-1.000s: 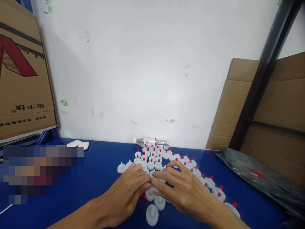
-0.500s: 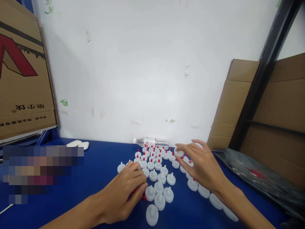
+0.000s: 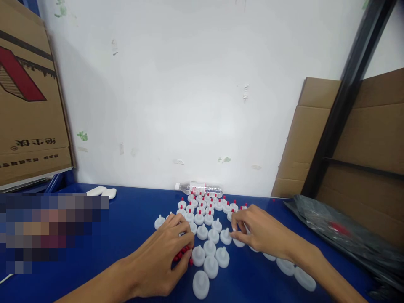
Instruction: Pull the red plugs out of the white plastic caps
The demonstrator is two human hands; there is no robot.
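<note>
Left hand curls shut around little red plugs on the blue table, right hand pinches a white cap beside the rows, where far caps have red tips and near caps have none yet.

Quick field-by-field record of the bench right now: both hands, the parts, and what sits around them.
Left hand: curled over small red pieces, low on the table
Right hand: fingertips on a white cap at the cluster's right edge; grip unclear
White caps: many, upright on the blue table; far ones red-tipped, near ones plain
Bottle: lying by the wall behind the cluster
Right side: black plastic bag, cardboard
Left side: cardboard box
</note>
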